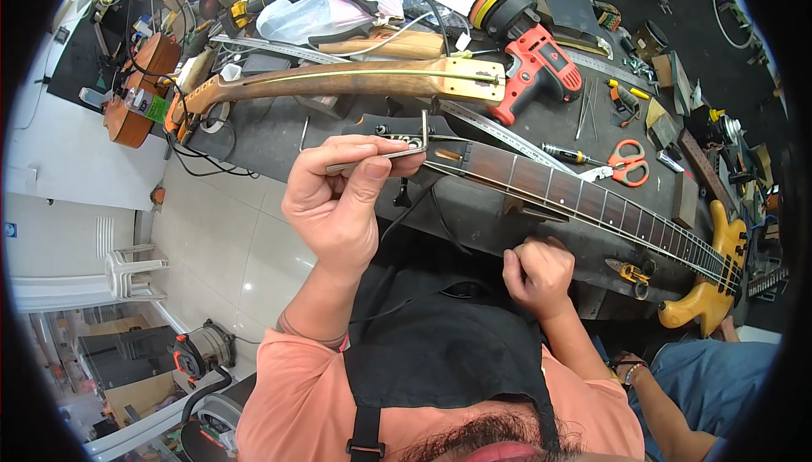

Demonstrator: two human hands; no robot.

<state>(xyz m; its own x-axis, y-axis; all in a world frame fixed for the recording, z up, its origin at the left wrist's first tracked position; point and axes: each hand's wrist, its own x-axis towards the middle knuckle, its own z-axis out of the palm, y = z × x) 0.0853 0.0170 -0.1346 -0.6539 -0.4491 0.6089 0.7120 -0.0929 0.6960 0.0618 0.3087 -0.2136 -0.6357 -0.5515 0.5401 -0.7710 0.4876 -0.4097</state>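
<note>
My left hand (pixel 334 200) pinches an L-shaped hex key (pixel 425 130) between thumb and fingers, its short leg pointing away from me. The key is held over the dark headstock (pixel 381 124) of a bass guitar, near the nut. The bass neck (pixel 584 196) runs to the right across the bench, with strings lying along the near side of the fretboard. Its yellow wooden body (pixel 723 263) is at the far right. My right hand (pixel 541 276) is closed in a fist by the bench's front edge, below the neck, with nothing showing from it.
Behind the bass lie another guitar neck (pixel 338 82), a red power polisher (pixel 541 65), a long steel ruler (pixel 499 132), orange-handled scissors (pixel 628 162) and a screwdriver (pixel 573 154). Another person's arm (pixel 660 403) is at lower right. A black cable (pixel 440 217) hangs over the bench edge.
</note>
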